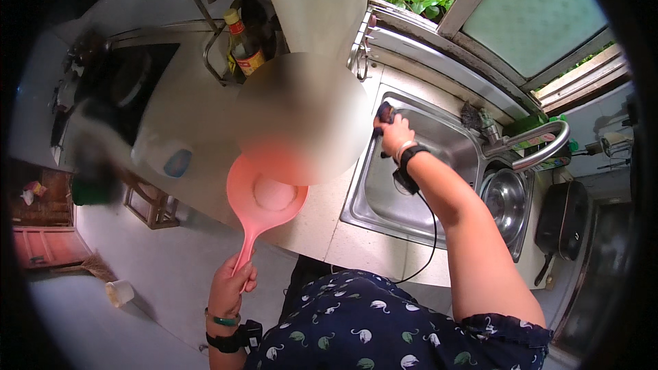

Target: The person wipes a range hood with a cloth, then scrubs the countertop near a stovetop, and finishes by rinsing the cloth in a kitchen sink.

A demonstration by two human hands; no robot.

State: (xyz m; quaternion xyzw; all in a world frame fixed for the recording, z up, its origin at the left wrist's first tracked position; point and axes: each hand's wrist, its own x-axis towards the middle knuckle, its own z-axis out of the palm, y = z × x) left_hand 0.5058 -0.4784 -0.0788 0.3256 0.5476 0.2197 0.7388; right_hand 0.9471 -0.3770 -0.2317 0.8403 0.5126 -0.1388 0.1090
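My left hand (232, 277) is closed around the handle of a pink plastic water ladle (275, 196), whose bowl is over the counter's front edge. A blurred round patch hides the bowl's far side. My right hand (397, 136) reaches over the stainless steel sink (401, 203) and grips a dark cloth (384, 112) at the basin's far left rim. A dark device on a black cable (434, 236) hangs by the right wrist above the basin.
A curved faucet (545, 149) rises on the sink's right, beside a metal bowl (506, 198). A black pan (560, 221) leans at the far right. Sauce bottles (244, 49) stand on a metal rack, left of the window (534, 15). A stool (149, 208) is on the floor.
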